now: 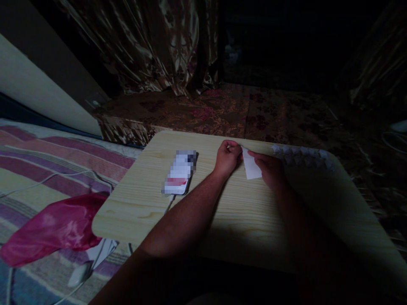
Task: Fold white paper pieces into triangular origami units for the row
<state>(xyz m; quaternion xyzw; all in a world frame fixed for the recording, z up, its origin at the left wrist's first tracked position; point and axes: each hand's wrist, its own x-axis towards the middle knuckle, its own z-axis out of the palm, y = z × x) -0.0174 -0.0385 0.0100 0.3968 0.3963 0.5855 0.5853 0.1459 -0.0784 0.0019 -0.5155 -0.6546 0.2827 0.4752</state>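
Between my two hands a small white sheet of paper is held up over the wooden table. My left hand is closed at the paper's upper left corner, its fingertips pinched together there. With thumb and fingers, my right hand grips the right edge of the sheet. Beyond my right hand, several small pale folded paper pieces stand in two rows near the table's far right corner. Left of my left forearm lies a phone with its screen lit and a white cable plugged into its lower end.
The small wooden table has rounded corners. On its left is a bed with a striped cover, a shiny pink bag, a white charger and loose cables. Patterned curtains hang behind a cloth-covered ledge. The right side is dark.
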